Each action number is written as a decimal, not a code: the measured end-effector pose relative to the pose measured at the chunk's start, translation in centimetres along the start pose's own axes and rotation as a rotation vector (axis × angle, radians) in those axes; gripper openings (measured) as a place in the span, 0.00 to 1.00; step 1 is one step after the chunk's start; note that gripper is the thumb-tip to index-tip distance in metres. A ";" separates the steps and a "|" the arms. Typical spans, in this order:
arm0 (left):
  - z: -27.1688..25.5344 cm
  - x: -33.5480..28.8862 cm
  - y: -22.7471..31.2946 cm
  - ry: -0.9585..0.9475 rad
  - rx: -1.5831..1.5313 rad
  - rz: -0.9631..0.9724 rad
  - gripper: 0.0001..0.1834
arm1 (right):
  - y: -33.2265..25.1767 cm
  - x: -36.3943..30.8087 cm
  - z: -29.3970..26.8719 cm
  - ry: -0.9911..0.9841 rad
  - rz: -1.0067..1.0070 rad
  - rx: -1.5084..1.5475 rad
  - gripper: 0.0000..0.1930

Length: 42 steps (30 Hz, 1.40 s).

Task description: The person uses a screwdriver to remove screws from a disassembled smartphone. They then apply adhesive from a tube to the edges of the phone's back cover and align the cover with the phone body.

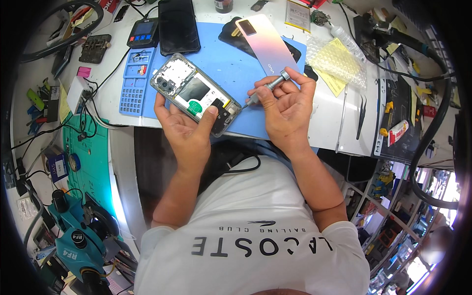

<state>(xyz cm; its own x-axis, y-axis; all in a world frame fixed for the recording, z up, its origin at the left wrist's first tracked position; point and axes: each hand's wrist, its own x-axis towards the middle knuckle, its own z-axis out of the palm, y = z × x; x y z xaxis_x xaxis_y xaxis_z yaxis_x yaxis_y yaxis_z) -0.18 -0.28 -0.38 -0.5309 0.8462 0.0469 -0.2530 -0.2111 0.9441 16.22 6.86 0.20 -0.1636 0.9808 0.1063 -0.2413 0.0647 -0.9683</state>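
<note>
My left hand (184, 129) is closed around the lower side of an opened smartphone (195, 94), its thumb lying over the black part near one end. The phone's back is off, so the camera block, a battery with a green mark and inner covers show. In my right hand (290, 110) is a grey metal screwdriver (269, 87), pinched between thumb and fingers. Its tip comes down at the phone's right-hand corner; whether it touches a screw is too small to tell. Beyond my right hand lies a pink-gold phone back cover (268, 42), partly over a dark phone-shaped piece (230, 33).
A blue mat (211, 46) with a compartment tray covers the bench. A black phone (178, 27) and small control box (143, 33) stand at the back left. Bubble wrap (339, 61) and tweezers (361, 117) lie right. A teal microscope (78, 236) stands lower left.
</note>
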 end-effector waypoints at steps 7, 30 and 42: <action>0.1 -0.1 0.0 -0.008 -0.004 0.015 0.52 | -0.2 0.0 -0.2 -0.007 0.019 0.036 0.28; 0.4 -0.2 0.4 -0.011 -0.027 0.018 0.52 | 0.5 0.0 -0.2 0.018 -0.077 -0.007 0.28; 0.1 -0.1 -0.1 -0.009 0.029 0.033 0.53 | -0.9 -1.8 -2.0 -0.229 -0.695 -0.426 0.25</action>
<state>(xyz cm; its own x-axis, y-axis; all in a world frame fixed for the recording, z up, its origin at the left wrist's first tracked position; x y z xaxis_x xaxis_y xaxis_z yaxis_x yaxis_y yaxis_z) -0.09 -0.29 -0.42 -0.5313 0.8433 0.0814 -0.2120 -0.2254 0.9509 18.63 5.41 0.40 -0.3125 0.6333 0.7079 0.0148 0.7484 -0.6630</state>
